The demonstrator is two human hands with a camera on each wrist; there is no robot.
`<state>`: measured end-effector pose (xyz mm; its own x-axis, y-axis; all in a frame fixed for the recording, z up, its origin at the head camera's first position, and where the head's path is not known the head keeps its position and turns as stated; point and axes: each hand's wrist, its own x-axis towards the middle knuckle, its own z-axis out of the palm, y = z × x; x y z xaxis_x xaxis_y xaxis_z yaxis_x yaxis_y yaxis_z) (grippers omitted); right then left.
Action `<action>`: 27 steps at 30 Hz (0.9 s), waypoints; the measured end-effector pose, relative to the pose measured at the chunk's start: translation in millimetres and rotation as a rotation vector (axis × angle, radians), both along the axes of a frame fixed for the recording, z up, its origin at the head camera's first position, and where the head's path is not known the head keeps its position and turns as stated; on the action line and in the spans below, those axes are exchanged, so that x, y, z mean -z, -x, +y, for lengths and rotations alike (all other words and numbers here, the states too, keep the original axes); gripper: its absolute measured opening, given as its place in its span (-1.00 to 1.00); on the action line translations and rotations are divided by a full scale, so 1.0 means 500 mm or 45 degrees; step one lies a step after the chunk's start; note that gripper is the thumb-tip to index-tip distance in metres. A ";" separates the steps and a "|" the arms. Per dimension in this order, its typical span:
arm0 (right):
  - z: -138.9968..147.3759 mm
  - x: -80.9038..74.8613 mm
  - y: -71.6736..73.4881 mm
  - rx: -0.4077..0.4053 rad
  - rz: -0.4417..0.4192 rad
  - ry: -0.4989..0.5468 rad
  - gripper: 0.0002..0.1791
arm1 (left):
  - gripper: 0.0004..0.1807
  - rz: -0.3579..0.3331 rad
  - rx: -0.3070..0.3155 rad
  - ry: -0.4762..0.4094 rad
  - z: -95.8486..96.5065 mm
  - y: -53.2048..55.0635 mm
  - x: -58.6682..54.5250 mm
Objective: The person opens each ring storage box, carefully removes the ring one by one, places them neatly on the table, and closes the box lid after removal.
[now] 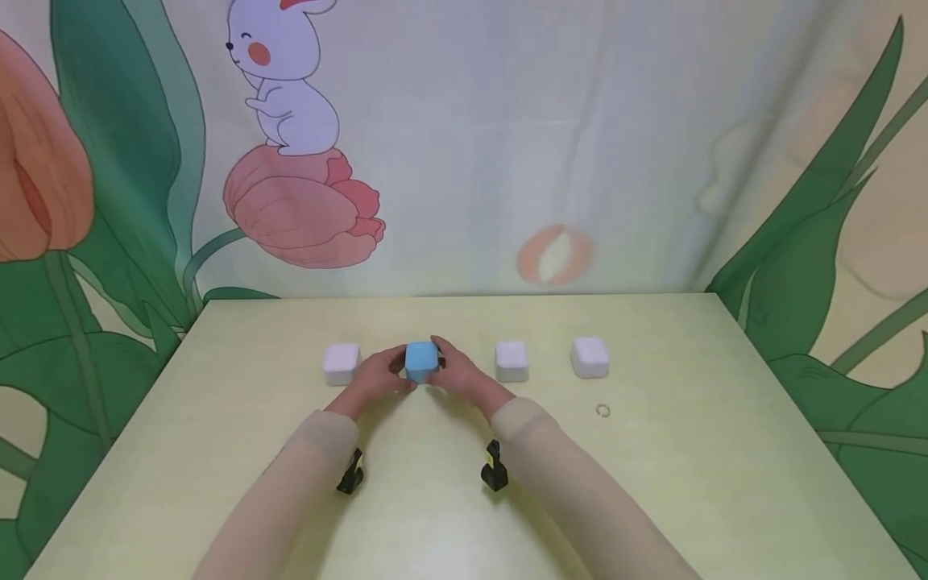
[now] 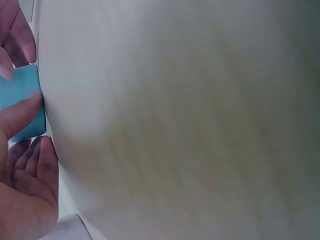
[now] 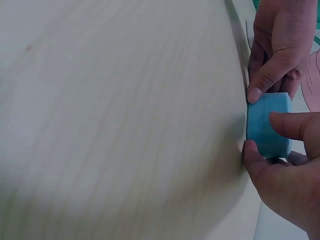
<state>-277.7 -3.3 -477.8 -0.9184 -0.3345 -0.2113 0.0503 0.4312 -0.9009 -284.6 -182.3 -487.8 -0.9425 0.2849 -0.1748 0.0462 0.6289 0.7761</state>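
A small blue box with rounded corners sits on the table between both hands. My left hand holds its left side; in the left wrist view the thumb lies across the front face, with the other fingers bent at the side. From the right, my right hand grips the same box, its thumb against the front face in the right wrist view. The far side of the box is hidden. Just left of my left hand stands a white box of like shape.
Two more white boxes stand to the right in the same row. A small ring lies in front of the rightmost one. Black wrist devices hang below the sleeves. Behind the pale table hangs a printed curtain.
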 end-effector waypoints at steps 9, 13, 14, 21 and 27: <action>0.005 0.008 -0.001 0.018 0.112 -0.021 -0.24 | -0.18 0.035 -0.003 0.015 0.006 -0.001 0.000; 0.005 0.008 -0.002 0.011 0.140 -0.041 -0.27 | -0.16 0.028 -0.003 0.030 0.006 -0.004 -0.005; 0.004 0.008 -0.003 0.011 0.138 -0.043 -0.27 | -0.16 0.024 -0.008 0.041 0.006 -0.005 -0.006; -0.002 0.004 -0.002 0.027 0.155 -0.075 -0.29 | -0.16 0.031 -0.028 0.074 0.006 -0.003 -0.018; -0.004 0.008 -0.001 0.026 0.164 -0.085 -0.30 | -0.20 0.039 -0.057 0.090 0.005 0.000 -0.012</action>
